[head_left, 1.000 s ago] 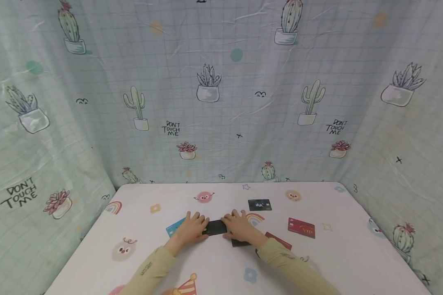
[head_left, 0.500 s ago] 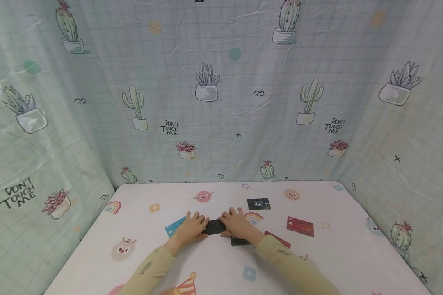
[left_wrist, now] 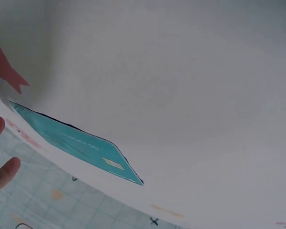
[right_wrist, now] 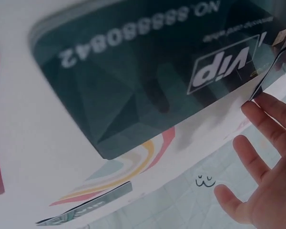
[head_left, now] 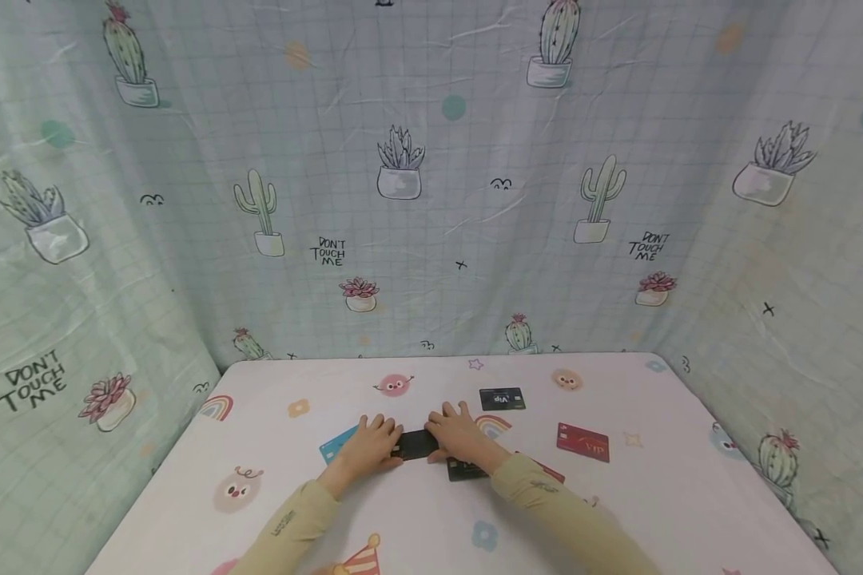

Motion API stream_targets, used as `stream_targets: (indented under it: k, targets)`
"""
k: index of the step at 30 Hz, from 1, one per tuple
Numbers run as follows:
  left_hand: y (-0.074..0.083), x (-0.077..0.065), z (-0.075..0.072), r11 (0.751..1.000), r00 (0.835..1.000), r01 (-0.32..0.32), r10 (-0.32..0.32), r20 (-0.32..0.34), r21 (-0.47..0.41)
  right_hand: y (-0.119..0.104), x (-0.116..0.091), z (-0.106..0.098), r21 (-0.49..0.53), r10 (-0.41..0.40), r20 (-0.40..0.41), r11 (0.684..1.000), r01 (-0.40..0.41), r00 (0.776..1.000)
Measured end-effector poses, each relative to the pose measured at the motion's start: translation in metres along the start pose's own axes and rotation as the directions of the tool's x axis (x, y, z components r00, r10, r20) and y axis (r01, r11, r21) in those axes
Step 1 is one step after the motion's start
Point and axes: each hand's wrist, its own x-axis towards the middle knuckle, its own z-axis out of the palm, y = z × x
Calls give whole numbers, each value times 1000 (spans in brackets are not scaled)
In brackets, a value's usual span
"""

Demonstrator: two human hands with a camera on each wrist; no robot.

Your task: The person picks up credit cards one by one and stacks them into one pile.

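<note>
A black card [head_left: 415,445] spans the gap between my hands near the middle of the table. My left hand [head_left: 365,452] holds its left end, and my right hand [head_left: 463,441] grips the opposite end with thumb and fingers. Partly under the left hand lies a blue card [head_left: 336,444]; its chip shows in the left wrist view, where only some fingertips [left_wrist: 7,174] appear. Beneath the right hand is a dark VIP card [right_wrist: 133,81], large in the right wrist view. There the right fingertips [right_wrist: 257,112] touch the held card's edge, mostly cut off by the frame.
Another dark VIP card [head_left: 502,398] lies farther back. To the right rests a red VIP card [head_left: 582,442], and a second red card [head_left: 550,471] is partly covered by the right sleeve. A patterned curtain [head_left: 431,239] stands behind the white printed table [head_left: 417,527].
The right hand's fingers have lifted very slightly. Both hands and the black card between them stay almost in place, while the head view shifts a little.
</note>
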Motion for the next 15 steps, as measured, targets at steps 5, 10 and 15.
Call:
stream_targets:
  k: [5,10,15]
  targets:
    - [-1,-1,3,1000,1000,15,-15,20,13,-1,3,2,9,3,20,1000,-3,1000]
    - [-2,-1,4,1000,1000,6,-7,17,13,0,6,5,11,3,34,1000,-3,999]
    - [-2,-1,3,1000,1000,7,-7,5,10,0,6,2,34,8,47,999,-9,999]
